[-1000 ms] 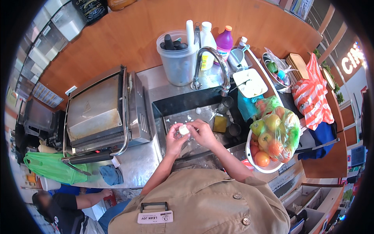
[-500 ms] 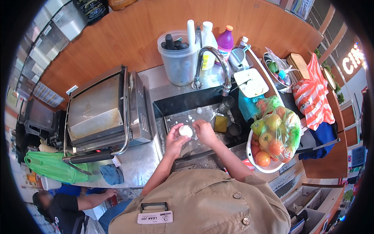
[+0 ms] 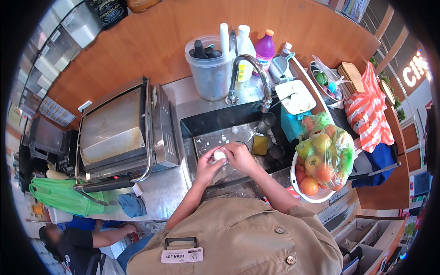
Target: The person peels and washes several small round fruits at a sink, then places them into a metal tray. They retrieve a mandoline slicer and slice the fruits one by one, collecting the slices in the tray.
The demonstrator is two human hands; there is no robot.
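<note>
While above the steel sink (image 3: pixel 201 133), both hands' grip pinches small white peeled egg (image 3: pixel 220 155): likely slippery, fragile; cradle its sides

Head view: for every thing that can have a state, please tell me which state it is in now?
Egg: white, held over the sink by both hands.
Left hand: fingers closed on the egg.
Right hand: fingers closed on the egg.
Sink: white bits lying on its bottom.
Faucet: no water visible.
Contact grill: lid shut.
Bowl of fruit: full, fruit wrapped in clear plastic.
</note>
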